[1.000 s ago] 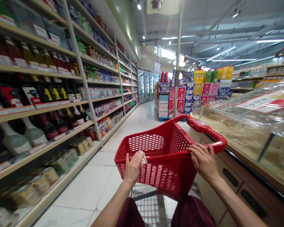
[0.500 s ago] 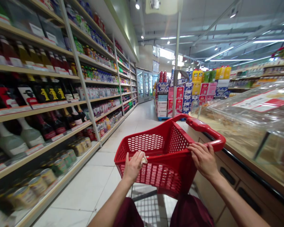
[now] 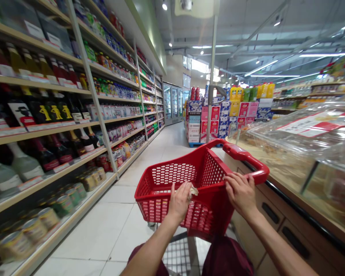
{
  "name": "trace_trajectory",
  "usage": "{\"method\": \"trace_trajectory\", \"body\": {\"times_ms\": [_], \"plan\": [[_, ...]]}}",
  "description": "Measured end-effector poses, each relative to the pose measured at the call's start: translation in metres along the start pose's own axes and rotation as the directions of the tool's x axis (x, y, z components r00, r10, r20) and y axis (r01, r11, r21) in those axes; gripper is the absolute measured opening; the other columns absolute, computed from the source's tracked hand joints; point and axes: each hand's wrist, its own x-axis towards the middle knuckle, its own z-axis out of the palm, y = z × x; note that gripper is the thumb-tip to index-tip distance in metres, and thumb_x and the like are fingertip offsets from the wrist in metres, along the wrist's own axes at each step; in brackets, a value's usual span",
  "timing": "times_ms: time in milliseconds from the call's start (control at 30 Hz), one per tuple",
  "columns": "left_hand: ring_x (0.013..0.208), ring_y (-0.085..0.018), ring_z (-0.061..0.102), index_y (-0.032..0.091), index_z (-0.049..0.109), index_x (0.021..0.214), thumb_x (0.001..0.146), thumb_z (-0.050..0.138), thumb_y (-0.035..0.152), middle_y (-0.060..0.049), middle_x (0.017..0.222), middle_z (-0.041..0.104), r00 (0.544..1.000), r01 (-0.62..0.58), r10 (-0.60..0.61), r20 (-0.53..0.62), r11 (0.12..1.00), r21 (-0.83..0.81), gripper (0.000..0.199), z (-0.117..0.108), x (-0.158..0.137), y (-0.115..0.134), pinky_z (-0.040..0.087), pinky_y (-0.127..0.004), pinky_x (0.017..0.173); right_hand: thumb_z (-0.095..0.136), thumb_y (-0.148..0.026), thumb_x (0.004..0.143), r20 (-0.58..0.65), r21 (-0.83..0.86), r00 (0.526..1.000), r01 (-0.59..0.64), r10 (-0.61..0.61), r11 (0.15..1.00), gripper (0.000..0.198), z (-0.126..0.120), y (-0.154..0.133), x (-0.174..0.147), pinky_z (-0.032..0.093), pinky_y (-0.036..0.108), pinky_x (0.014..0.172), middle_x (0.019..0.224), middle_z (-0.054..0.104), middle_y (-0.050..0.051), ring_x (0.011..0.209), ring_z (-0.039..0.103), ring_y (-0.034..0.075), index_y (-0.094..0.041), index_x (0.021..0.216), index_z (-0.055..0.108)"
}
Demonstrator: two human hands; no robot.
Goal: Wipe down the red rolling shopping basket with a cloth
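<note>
A red plastic shopping cart (image 3: 172, 209) stands right in front of me, turned sideways, its handle (image 3: 247, 157) at the right. My left hand (image 3: 179, 201) is on the near rim, closed on a crumpled whitish cloth (image 3: 193, 191) that pokes out past the fingers; whether it is cloth or paper I cannot tell. My right hand (image 3: 241, 191) grips the rim's corner just below the handle, fingers over the edge and thumb near the handle. No goods show in the visible part of the basket.
Shelves of bottles and cans (image 3: 57, 111) line the left side. Close on the right is a counter (image 3: 264, 199) with clear plastic covers (image 3: 304, 122). Stacked drink cartons (image 3: 209, 119) and a metal pole (image 3: 212, 76) stand ahead. Tiled floor (image 3: 115, 207) runs between shelves and cart.
My left hand has slid to the right along the near rim with the crumpled cloth. My right hand keeps its hold on the corner. The view has shifted slightly.
</note>
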Motion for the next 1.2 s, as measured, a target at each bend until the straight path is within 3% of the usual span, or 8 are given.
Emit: {"method": "trace_trajectory", "body": {"times_ms": [100,233,433,600,767,867,1033,1200], "plan": [[0.117,-0.015,0.043,0.014,0.029,0.129,0.075,0.033,0.006,-0.01,0.126,0.048,1.0,-0.027,0.027,0.016,1.0,-0.017,0.055,0.002,0.003,-0.001,0.023,-0.046,0.104,0.037,-0.024,0.083,0.117,0.074,0.992,0.036,-0.044,0.997,0.034,0.012,-0.04,0.007,0.021,0.042,0.101,0.122,0.051,0.01,0.115,0.041,0.024,-0.015,0.11,0.055],[0.124,-0.021,0.032,0.009,0.033,0.127,0.075,0.04,0.017,-0.016,0.132,0.039,0.999,0.031,-0.034,0.014,0.988,0.148,0.053,0.0,-0.012,-0.027,0.026,-0.047,0.101,0.044,-0.028,0.08,0.443,0.177,0.891,0.023,-0.101,0.984,0.038,0.039,-0.087,0.005,0.026,0.043,0.098,0.119,0.053,0.009,0.111,0.044,0.023,-0.019,0.116,0.048],[0.121,-0.023,0.037,0.014,0.042,0.122,0.077,0.04,0.022,-0.012,0.128,0.045,0.987,0.103,-0.134,0.09,0.952,0.288,0.046,-0.011,-0.034,-0.059,0.024,-0.051,0.101,0.053,-0.03,0.075,0.486,0.098,0.868,0.061,-0.102,0.993,0.025,0.069,-0.115,-0.001,0.021,0.046,0.1,0.111,0.055,0.01,0.107,0.046,0.024,-0.019,0.097,0.055],[0.123,-0.022,0.034,0.016,0.04,0.124,0.074,0.04,0.015,-0.009,0.131,0.043,0.991,0.063,-0.091,0.095,0.962,0.266,0.049,-0.012,-0.035,-0.054,0.024,-0.049,0.101,0.038,-0.015,0.083,0.4,0.084,0.898,0.161,-0.181,0.983,0.028,0.056,-0.078,-0.003,0.019,0.043,0.103,0.114,0.057,0.001,0.109,0.048,0.018,-0.026,0.1,0.056],[0.122,-0.022,0.036,0.017,0.045,0.12,0.073,0.041,0.015,-0.009,0.129,0.045,0.995,0.097,-0.102,0.01,0.97,0.223,0.048,-0.006,-0.037,-0.046,0.023,-0.048,0.102,0.031,-0.014,0.085,0.296,-0.078,0.955,0.051,-0.026,0.996,0.035,0.016,-0.001,-0.002,0.014,0.051,0.101,0.12,0.054,0.009,0.114,0.045,0.025,-0.02,0.109,0.055],[0.121,-0.023,0.036,0.016,0.046,0.119,0.071,0.042,0.015,-0.009,0.129,0.045,0.993,0.113,-0.114,-0.008,0.969,0.22,0.049,-0.003,-0.037,-0.04,0.022,-0.049,0.102,0.031,-0.012,0.084,0.224,-0.125,0.975,0.025,0.004,0.992,0.036,0.021,-0.008,-0.009,0.015,0.045,0.102,0.119,0.055,0.009,0.112,0.047,0.021,-0.02,0.108,0.056],[0.122,-0.022,0.035,0.016,0.044,0.121,0.069,0.04,0.011,-0.008,0.13,0.044,0.996,0.073,-0.086,0.038,0.961,0.265,0.052,-0.004,-0.038,-0.038,0.025,-0.048,0.101,0.037,-0.014,0.084,0.294,-0.029,0.942,0.177,-0.161,0.984,0.032,0.045,-0.05,-0.016,0.021,0.035,0.102,0.118,0.056,-0.001,0.111,0.048,0.014,-0.027,0.105,0.057],[0.124,-0.023,0.032,0.015,0.041,0.124,0.068,0.04,0.011,-0.009,0.132,0.041,0.995,0.075,-0.092,0.045,0.954,0.29,0.056,-0.003,-0.038,-0.036,0.021,-0.049,0.102,0.029,-0.012,0.085,0.27,-0.151,0.962,0.072,-0.029,0.986,0.037,0.007,0.015,-0.002,0.019,0.049,0.098,0.12,0.053,0.009,0.114,0.046,0.024,-0.02,0.111,0.054]]}}
